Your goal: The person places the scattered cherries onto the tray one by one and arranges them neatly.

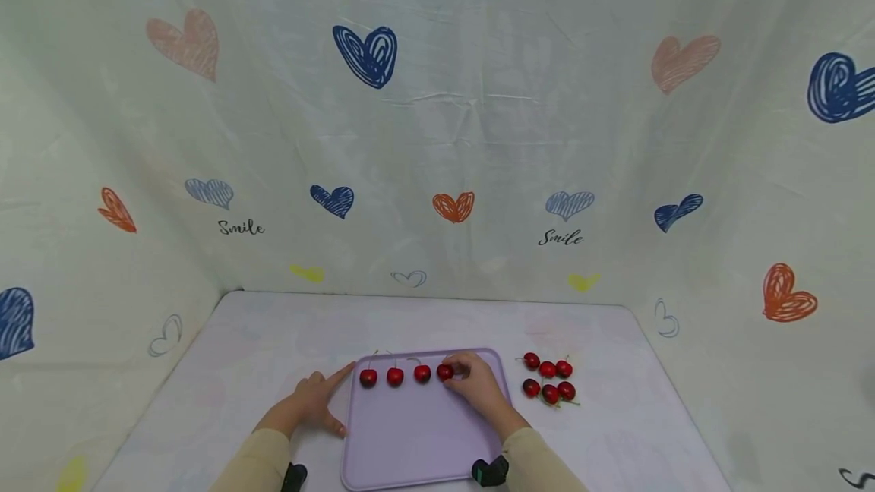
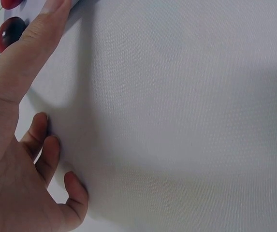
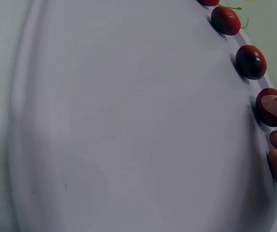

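Observation:
A purple rectangular tray (image 1: 417, 439) lies on the table. Along its far edge, three red cherries (image 1: 395, 376) with stems stand in a row. At the right end of that row my right hand (image 1: 478, 386) pinches another cherry (image 1: 445, 372) between thumb and fingers; in the right wrist view the thumb presses on this cherry (image 3: 265, 116) at the tray's rim. My left hand (image 1: 311, 403) is at the tray's left edge, thumb and index finger spread along the rim. In the left wrist view the other fingers (image 2: 48, 157) bend loosely and hold nothing.
To the right of the tray, several loose cherries (image 1: 550, 393) lie in two rough rows on the white table (image 1: 636, 416). A pale curtain (image 1: 478, 135) printed with hearts hangs behind the table and at both sides.

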`<state>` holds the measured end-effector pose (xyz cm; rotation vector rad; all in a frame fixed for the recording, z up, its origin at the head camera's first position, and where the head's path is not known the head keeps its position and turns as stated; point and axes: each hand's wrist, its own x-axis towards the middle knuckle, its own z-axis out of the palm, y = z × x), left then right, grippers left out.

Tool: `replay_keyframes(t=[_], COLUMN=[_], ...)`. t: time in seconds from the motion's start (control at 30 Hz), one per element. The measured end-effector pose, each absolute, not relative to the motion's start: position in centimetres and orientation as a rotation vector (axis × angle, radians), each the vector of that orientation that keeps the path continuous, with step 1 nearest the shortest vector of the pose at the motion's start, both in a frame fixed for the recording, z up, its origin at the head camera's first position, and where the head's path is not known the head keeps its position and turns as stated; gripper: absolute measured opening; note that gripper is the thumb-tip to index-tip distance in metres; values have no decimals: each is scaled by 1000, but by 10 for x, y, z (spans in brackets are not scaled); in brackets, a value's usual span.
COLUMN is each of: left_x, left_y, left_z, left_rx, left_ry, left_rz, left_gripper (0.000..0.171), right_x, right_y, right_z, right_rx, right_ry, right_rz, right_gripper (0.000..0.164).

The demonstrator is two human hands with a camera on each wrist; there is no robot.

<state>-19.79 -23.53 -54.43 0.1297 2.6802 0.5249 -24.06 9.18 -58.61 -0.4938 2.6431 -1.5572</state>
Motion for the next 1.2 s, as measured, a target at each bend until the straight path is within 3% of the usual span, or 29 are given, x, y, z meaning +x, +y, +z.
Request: replay_keyframes(t=[1.2], left_x=[-195], left_y=[-236], left_z=[-541], left_rx=[153], left_ry=[2702], left_rz=[549], left_gripper=[109], right_x=[-210], right_y=[176], right_z=[-566], right_rx=[-159], right_ry=[2744], right_rz=[-1627], right_gripper=[31])
